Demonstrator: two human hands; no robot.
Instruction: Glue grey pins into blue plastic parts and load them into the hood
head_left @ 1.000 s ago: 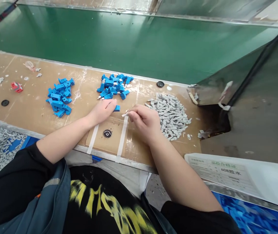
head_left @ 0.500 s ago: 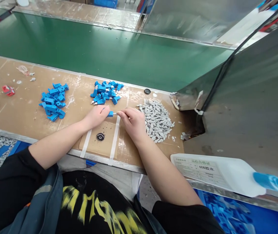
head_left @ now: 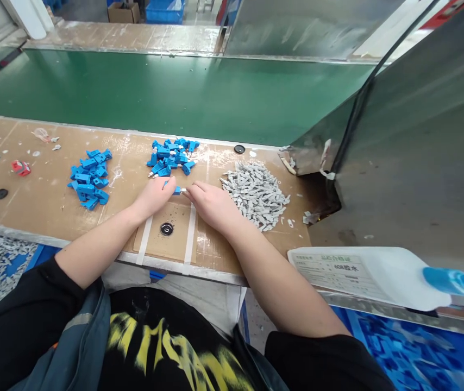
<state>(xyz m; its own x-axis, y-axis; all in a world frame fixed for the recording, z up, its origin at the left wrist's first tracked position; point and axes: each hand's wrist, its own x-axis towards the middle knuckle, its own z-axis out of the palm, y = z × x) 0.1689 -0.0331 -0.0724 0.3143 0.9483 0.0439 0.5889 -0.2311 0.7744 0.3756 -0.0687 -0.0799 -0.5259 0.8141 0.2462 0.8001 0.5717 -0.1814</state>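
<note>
Blue block [head_left: 177, 190] in our left hand [head_left: 156, 196], grey piece [head_left: 183, 190] pinched in our right [head_left: 211, 205]; crooked pressure could bend it.

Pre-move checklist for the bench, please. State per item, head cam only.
1. Left hand holding the blue part: ok.
2. Right hand at the pale tip of that part: ok.
3. Pale tip fully seated: cannot tell, too small and partly covered by fingers.
4. Left blue pile apart from the blue pile by the hands: ok.
5. Grey pile on the bench, right of the right hand: ok.
6. Cardboard pad free of debris: not ok, dark specks around the black disc.
</note>
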